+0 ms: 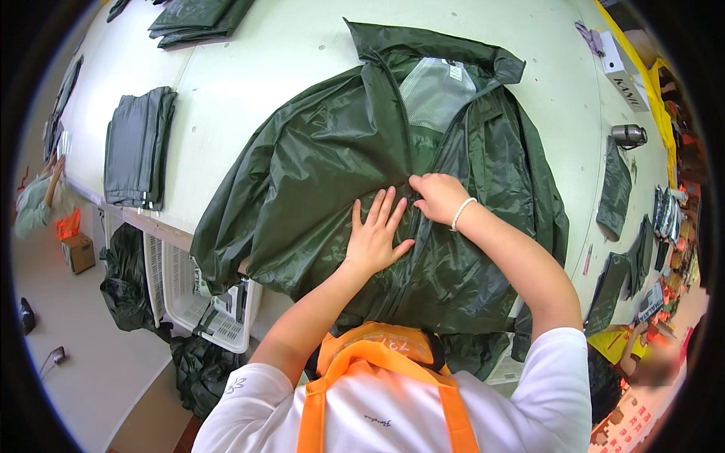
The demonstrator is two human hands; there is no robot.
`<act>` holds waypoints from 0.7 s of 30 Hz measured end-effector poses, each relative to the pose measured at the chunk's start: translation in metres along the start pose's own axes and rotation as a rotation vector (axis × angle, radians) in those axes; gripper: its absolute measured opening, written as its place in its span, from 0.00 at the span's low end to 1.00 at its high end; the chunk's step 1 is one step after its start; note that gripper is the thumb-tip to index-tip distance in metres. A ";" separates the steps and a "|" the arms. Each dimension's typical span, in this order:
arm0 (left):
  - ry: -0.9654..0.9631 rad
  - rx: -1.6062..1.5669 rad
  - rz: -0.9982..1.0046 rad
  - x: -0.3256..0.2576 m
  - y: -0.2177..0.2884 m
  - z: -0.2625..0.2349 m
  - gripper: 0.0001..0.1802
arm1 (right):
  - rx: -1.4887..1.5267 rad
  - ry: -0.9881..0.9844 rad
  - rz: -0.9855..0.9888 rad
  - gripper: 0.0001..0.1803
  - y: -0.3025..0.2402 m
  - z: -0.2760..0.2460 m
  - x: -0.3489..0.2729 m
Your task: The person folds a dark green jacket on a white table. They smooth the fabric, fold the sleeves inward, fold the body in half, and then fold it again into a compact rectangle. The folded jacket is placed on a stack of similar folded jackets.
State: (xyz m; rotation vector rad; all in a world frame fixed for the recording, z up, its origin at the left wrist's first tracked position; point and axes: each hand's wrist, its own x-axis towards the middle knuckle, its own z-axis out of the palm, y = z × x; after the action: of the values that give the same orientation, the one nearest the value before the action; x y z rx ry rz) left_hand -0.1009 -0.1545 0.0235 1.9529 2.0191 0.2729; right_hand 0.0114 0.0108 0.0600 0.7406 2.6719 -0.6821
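A dark green rain jacket [325, 158] lies spread on the pale table, its collar pointing away from me. The front is partly unzipped at the top, and a grey mesh lining [434, 98] with a white label shows in the gap. My left hand [374, 234] rests flat on the jacket's left front panel with fingers spread. Beside it, my right hand [438, 198] pinches at the zipper line where the opening ends; whatever sits between the fingertips is hidden. A white beaded bracelet [462, 214] circles my right wrist.
Folded dark green garments [138, 147] lie at the left, with another stack [200, 19] at the far left. A metal flask [629, 136] and a white box [624, 75] stand at the right. Below the table's left edge is a white plastic basket [226, 332]. Other people work at both sides.
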 end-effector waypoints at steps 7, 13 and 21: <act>0.018 0.008 0.015 -0.001 0.000 0.000 0.44 | -0.439 0.216 -0.256 0.04 0.001 0.024 -0.011; 0.007 0.010 0.001 -0.009 0.004 0.002 0.44 | -0.252 0.105 -0.170 0.03 0.014 0.010 -0.011; -0.126 -0.036 0.006 -0.065 0.026 0.004 0.42 | -0.543 0.533 0.121 0.06 0.082 -0.085 0.086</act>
State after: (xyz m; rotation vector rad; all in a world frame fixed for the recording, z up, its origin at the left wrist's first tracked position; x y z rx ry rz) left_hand -0.0738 -0.2186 0.0347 1.9044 1.9161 0.1819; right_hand -0.0271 0.1511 0.0692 1.0114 3.0132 0.3239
